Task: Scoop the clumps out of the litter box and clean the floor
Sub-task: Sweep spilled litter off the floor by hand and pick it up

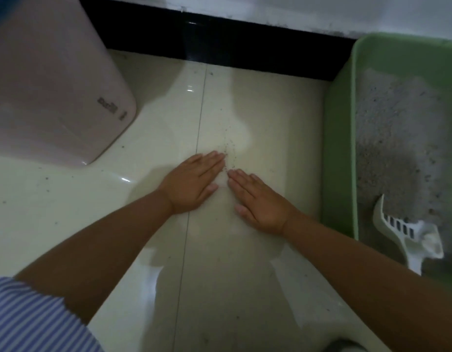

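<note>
Litter grains point(228, 151) are scattered on the pale tiled floor point(270, 118), just beyond the fingertips of both hands. The left hand point(194, 182) and the right hand point(258, 201) are laid flat on the tile, palms down, fingers straight and close together, nothing being held in either. The two hands are angled toward each other, so that a narrow wedge is formed between them, and the grains lie at its mouth.

The step in hand is judged to be the gathering of spilled litter into one small heap. For this to be done well, the hand edges should be kept pressed on the tile, so that no grains slip under, and the sweep should be made slowly inward.

To the right of the right hand the green litter box point(339, 148) is placed, with grey litter point(397, 138) inside and a white slotted scoop point(402, 229) resting in its near corner. To the left of the left hand a pink bin point(54, 80) is standing. Single grains are also seen further left, well apart from the heap; these could be missed.
</note>
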{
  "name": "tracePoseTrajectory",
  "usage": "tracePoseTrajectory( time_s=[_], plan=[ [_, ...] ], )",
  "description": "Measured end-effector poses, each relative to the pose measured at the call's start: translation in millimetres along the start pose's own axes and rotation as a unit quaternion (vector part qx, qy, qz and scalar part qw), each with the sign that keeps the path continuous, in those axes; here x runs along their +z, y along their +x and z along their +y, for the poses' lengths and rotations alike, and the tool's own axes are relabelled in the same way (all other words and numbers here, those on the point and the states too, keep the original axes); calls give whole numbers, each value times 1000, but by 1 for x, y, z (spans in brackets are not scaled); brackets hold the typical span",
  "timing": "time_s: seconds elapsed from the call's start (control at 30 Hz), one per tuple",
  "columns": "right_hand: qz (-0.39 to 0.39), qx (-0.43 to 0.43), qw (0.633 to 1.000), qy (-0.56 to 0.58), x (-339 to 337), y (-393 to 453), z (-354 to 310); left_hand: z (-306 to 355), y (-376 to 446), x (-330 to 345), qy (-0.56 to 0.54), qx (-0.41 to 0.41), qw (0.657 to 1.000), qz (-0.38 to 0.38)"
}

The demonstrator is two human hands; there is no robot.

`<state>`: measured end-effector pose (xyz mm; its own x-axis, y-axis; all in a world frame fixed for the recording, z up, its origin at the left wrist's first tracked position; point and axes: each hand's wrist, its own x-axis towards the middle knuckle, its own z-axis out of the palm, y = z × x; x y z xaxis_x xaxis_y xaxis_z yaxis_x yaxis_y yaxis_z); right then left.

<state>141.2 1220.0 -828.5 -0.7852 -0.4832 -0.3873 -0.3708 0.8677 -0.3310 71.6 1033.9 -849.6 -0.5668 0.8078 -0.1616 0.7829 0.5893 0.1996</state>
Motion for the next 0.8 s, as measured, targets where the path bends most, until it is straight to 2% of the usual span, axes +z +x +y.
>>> tracePoseTrajectory(
  time_s=[0.07,0.13,0.2,0.33,0.4,0.5,0.6,0.7,0.8],
  plan=[
    [9,6,1000,9,12,-12,-6,7,-10,1,-46,2,999,7],
    [60,26,997,40,14,-18,-10,9,-13,1,-86,-28,995,36],
    [127,97,982,105,7,-17,-6,7,-8,3,-104,-73,989,73],
    [166,254,937,171,-13,4,21,0,21,-12,-130,-148,977,79],
    [169,280,930,169,-23,19,33,-9,44,-23,-114,-165,978,63],
    [117,267,944,154,-30,36,44,-25,74,-29,-46,-169,984,9],
    [79,222,963,129,-27,35,42,-31,82,-24,-24,-146,988,-36],
    [78,183,974,106,-11,21,27,-29,73,-16,-33,-100,994,-27],
    [106,171,972,125,4,8,11,-26,59,-10,-35,-14,999,1]
  ],
)
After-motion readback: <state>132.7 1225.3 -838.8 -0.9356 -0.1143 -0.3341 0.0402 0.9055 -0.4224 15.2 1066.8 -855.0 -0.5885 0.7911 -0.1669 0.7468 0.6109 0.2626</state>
